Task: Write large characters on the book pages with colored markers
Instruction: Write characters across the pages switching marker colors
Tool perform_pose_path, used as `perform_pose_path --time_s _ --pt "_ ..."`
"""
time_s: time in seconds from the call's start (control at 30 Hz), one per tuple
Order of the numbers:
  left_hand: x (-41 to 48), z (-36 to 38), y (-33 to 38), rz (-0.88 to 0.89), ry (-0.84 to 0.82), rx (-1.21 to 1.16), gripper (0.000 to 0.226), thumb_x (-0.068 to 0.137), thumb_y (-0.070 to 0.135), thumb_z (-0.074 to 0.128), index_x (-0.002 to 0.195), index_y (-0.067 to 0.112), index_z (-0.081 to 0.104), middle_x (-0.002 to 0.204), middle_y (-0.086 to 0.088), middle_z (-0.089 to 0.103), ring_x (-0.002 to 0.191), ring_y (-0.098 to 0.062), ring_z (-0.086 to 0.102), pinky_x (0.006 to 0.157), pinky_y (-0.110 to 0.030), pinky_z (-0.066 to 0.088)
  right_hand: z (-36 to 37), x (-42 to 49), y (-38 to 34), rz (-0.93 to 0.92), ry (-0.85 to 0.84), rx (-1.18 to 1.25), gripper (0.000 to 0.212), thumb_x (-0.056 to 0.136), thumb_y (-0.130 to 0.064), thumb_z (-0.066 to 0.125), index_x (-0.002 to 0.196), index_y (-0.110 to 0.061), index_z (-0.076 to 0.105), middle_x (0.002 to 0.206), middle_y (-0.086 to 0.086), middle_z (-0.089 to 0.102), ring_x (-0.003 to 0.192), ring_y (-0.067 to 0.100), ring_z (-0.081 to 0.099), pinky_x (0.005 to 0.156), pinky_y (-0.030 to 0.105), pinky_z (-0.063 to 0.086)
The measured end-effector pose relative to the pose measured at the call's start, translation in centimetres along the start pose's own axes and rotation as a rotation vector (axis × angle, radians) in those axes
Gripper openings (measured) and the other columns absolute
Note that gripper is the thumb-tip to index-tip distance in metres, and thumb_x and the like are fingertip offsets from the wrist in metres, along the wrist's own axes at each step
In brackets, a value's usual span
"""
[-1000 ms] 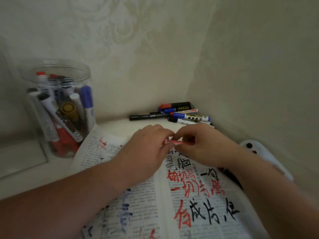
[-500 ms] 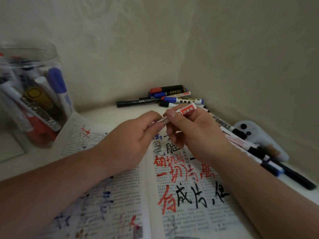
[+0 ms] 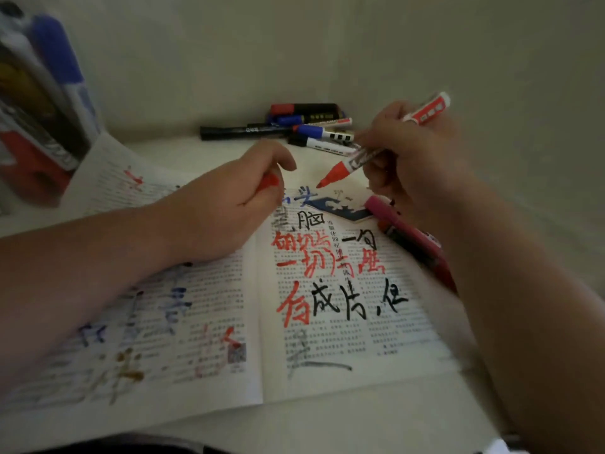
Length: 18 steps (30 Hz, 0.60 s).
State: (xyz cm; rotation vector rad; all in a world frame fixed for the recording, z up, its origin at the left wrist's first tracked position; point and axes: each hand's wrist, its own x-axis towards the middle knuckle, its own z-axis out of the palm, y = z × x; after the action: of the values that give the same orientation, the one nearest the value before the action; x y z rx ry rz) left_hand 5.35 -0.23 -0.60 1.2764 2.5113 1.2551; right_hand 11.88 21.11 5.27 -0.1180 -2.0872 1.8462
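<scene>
An open book (image 3: 209,326) lies flat on the table, its printed pages covered with large red, black and blue handwritten characters. My right hand (image 3: 415,158) grips an uncapped red marker (image 3: 347,165), red tip pointing down-left just above the top of the right page. My left hand (image 3: 229,204) rests on the left page near the spine and holds the marker's red cap (image 3: 269,183) in curled fingers.
Loose markers (image 3: 304,127) lie in the far wall corner. A clear jar of markers (image 3: 39,103) stands at the far left, by the book's corner. A pink marker (image 3: 402,231) and others lie along the book's right edge, under my right forearm.
The two hands have pulled apart: the cap came off into my left hand and the red tip is bare. The view has tilted down toward the book.
</scene>
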Motion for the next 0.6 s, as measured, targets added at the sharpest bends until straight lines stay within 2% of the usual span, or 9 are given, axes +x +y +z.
perform_pose_path --time_s 0.1,0.17,0.2,0.27,0.33,0.4,0.5,0.6 --pt "0.1 0.1 0.0 0.019 -0.023 0.062 0.025 0.102 0.029 0.043 0.126 0.037 0.041 0.105 0.016 0.065 0.096 -0.001 0.06 0.089 -0.03 0.049 -0.8 -2.3 -1.4 0.083 -0.177 0.007 0.011 0.088 -0.009 0.063 0.08 -0.001 0.066 0.059 0.014 0.061 0.049 0.028 0.059 0.044 0.027 0.047" --pt "0.2 0.1 -0.1 0.032 -0.023 0.085 0.032 0.1 0.027 0.053 0.13 0.036 0.044 0.108 0.02 0.066 0.101 0.006 0.059 0.089 -0.016 0.046 -1.5 -4.8 -1.2 0.156 -0.304 0.074 0.018 0.087 -0.016 0.068 0.093 0.0 0.073 0.072 0.021 0.069 0.061 0.033 0.068 0.048 0.033 0.056" --pt "0.2 0.0 -0.1 0.054 -0.018 0.107 0.034 0.099 0.028 0.056 0.131 0.036 0.046 0.108 0.022 0.067 0.099 0.011 0.057 0.084 -0.006 0.041 -1.8 -6.2 -0.8 0.167 -0.35 0.093 0.018 0.083 -0.017 0.072 0.093 -0.001 0.074 0.075 0.023 0.071 0.064 0.034 0.069 0.05 0.035 0.058" --pt "0.3 -0.1 -0.3 0.11 0.01 0.168 0.036 0.095 0.033 0.063 0.129 0.038 0.053 0.106 0.025 0.067 0.094 0.021 0.053 0.076 0.0 0.036 -2.3 -8.5 0.3 0.152 -0.391 0.071 0.016 0.074 -0.012 0.081 0.087 -0.005 0.076 0.073 0.022 0.069 0.061 0.032 0.067 0.052 0.034 0.058" --pt "0.2 -0.2 -0.3 0.147 0.034 0.209 0.034 0.091 0.038 0.068 0.124 0.039 0.06 0.103 0.027 0.065 0.091 0.023 0.05 0.073 0.001 0.034 -2.6 -10.0 1.6 0.142 -0.354 -0.008 0.018 0.069 -0.006 0.087 0.08 -0.008 0.073 0.063 0.018 0.064 0.049 0.028 0.059 0.048 0.03 0.052" --pt "0.2 -0.2 -0.3 0.16 0.029 0.241 0.027 0.087 0.042 0.071 0.114 0.043 0.064 0.096 0.028 0.06 0.09 0.021 0.049 0.072 -0.001 0.033 -2.7 -11.2 2.5 0.143 -0.298 -0.063 0.011 0.071 -0.005 0.078 0.076 -0.011 0.07 0.057 0.012 0.061 0.044 0.024 0.05 0.043 0.026 0.045" --pt "0.1 -0.2 -0.2 0.172 -0.013 0.226 0.019 0.083 0.043 0.075 0.099 0.048 0.064 0.09 0.024 0.059 0.087 0.01 0.054 0.072 -0.006 0.035 -2.6 -12.2 2.6 0.108 -0.265 -0.059 0.008 0.075 -0.003 0.07 0.079 -0.009 0.071 0.063 0.015 0.066 0.044 0.022 0.05 0.042 0.026 0.044" --pt "0.2 -0.1 -0.3 0.208 -0.033 0.173 0.018 0.081 0.04 0.078 0.096 0.041 0.068 0.093 0.019 0.064 0.087 -0.004 0.06 0.077 -0.025 0.047 -2.7 -12.6 2.5 0.063 -0.251 -0.116 0.008 0.076 -0.002 0.07 0.081 -0.008 0.071 0.066 0.022 0.068 0.041 0.017 0.051 0.042 0.022 0.043"
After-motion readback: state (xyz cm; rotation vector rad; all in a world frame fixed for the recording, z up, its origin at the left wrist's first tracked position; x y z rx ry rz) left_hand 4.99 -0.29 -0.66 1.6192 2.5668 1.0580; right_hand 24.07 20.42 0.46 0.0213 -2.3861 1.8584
